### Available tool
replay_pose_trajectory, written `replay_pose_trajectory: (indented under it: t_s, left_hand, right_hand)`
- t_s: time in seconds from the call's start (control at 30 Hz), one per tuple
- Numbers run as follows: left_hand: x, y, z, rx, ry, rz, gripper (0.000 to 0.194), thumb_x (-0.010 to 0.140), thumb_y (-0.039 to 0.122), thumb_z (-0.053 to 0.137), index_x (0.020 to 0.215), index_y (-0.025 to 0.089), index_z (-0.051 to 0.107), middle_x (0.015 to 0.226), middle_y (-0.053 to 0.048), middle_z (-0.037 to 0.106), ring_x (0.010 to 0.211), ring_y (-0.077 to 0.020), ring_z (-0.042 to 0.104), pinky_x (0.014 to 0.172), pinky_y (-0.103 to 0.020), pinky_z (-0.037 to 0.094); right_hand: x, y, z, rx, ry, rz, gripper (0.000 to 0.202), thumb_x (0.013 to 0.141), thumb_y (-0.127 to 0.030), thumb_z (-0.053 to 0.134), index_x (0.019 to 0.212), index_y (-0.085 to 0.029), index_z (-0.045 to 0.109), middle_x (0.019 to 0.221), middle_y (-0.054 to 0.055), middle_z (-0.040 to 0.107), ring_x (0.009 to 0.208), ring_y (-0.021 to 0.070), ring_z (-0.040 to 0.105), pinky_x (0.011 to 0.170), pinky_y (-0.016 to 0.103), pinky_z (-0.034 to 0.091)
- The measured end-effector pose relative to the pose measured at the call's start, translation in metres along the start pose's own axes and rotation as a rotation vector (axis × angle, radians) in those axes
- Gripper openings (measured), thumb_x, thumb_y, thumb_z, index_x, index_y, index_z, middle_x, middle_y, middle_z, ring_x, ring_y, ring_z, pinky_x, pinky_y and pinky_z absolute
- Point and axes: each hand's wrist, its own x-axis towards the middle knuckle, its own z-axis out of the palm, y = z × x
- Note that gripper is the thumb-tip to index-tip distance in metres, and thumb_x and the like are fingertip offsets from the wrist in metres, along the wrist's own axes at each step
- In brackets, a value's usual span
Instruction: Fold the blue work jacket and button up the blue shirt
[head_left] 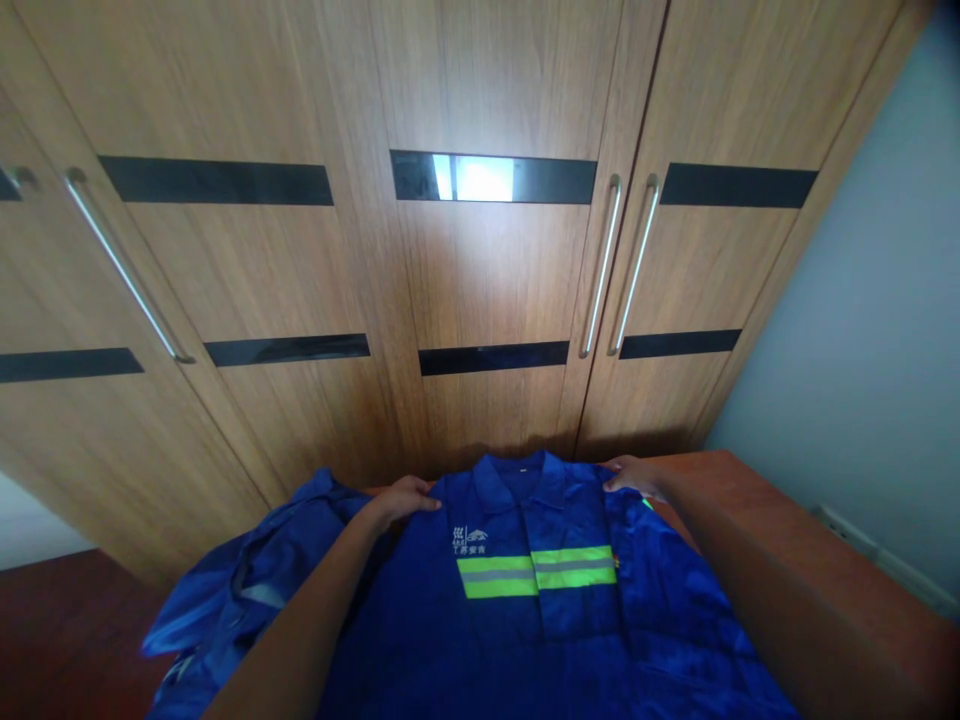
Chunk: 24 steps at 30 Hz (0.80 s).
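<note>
A blue work jacket (499,630) is spread out front side up before me, its collar toward the wardrobe. Yellow-green bands with a grey stripe cross its chest, and white lettering sits above the band on the left. My left hand (405,499) grips the jacket at its left shoulder, thumb on top of the cloth. At the opposite shoulder, my right hand (630,474) pinches the fabric in the same way. The fingertips under the cloth are hidden. Beside my left forearm lies a second, crumpled blue garment (255,565).
A wooden wardrobe (487,270) with dark strips and long metal handles (600,265) stands right behind the jacket. A reddish-brown surface (810,570) shows at the right, beside a pale wall (870,330). Dark red floor (67,620) shows at lower left.
</note>
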Motion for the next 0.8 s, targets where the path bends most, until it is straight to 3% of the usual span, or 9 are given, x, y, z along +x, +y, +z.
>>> replay_pose_trajectory:
  t_s: [0.1,0.23,0.43,0.53,0.63,0.7,0.8]
  left_hand:
    - [0.003,0.000,0.006,0.001,0.002,0.003,0.020,0.087,0.032,0.060,0.091,0.012,0.064,0.089,-0.002,0.068,0.077,-0.0147,0.065,0.071,-0.033,0.055]
    - [0.001,0.006,0.008,0.012,0.118,0.053,0.023,0.089,0.034,0.058,0.098,0.013,0.062,0.095,-0.003,0.066,0.081,-0.0156,0.064,0.072,-0.034,0.054]
    - [-0.030,0.047,-0.008,0.040,0.342,0.301,0.009,0.077,0.022,0.063,0.080,0.015,0.067,0.079,-0.001,0.070,0.082,-0.0190,0.065,0.077,-0.030,0.050]
    - [-0.071,0.070,-0.010,0.062,0.427,0.441,0.013,0.076,0.022,0.058,0.081,0.017,0.068,0.083,-0.002,0.071,0.085,-0.0198,0.064,0.079,-0.028,0.048]
    - [-0.130,0.075,0.002,0.103,0.471,0.551,0.015,0.079,0.026,0.055,0.080,0.020,0.068,0.088,-0.003,0.070,0.089,-0.0198,0.062,0.084,-0.029,0.047]
    - [-0.172,0.064,0.018,0.189,0.526,0.674,0.017,0.082,0.022,0.051,0.084,0.022,0.068,0.095,-0.003,0.069,0.095,-0.0196,0.061,0.089,-0.032,0.045]
    - [-0.222,0.027,0.052,0.392,0.523,0.807,0.027,0.078,0.008,0.047,0.087,0.026,0.066,0.093,-0.002,0.069,0.092,-0.0180,0.061,0.084,-0.030,0.048]
  right_hand:
    - [-0.001,-0.003,0.003,0.005,-0.063,-0.001,0.026,0.056,-0.023,0.074,0.080,-0.015,0.071,0.071,0.002,0.073,0.069,0.0217,0.068,0.066,0.031,0.053]
    - [-0.006,-0.009,0.003,0.011,-0.002,-0.063,0.020,0.053,-0.029,0.072,0.068,-0.015,0.069,0.061,0.000,0.069,0.062,0.0195,0.064,0.063,0.029,0.052]
    - [-0.033,-0.040,-0.010,0.032,0.183,-0.231,0.031,0.063,-0.044,0.067,0.077,-0.016,0.069,0.075,0.002,0.071,0.072,0.0212,0.064,0.070,0.032,0.052]
    - [-0.069,-0.057,-0.019,0.033,0.283,-0.325,0.031,0.068,-0.045,0.064,0.080,-0.017,0.068,0.083,0.005,0.070,0.078,0.0224,0.063,0.076,0.033,0.051]
    - [-0.125,-0.059,-0.025,0.017,0.360,-0.400,0.028,0.070,-0.045,0.065,0.080,-0.019,0.069,0.088,0.006,0.068,0.085,0.0240,0.061,0.079,0.033,0.050]
    - [-0.169,-0.046,-0.021,-0.037,0.410,-0.459,0.025,0.073,-0.044,0.065,0.080,-0.020,0.070,0.089,0.007,0.068,0.087,0.0249,0.061,0.081,0.034,0.050]
    - [-0.231,-0.009,-0.002,-0.206,0.442,-0.516,0.018,0.080,-0.036,0.058,0.083,-0.024,0.071,0.096,0.008,0.067,0.092,0.0251,0.062,0.083,0.036,0.050]
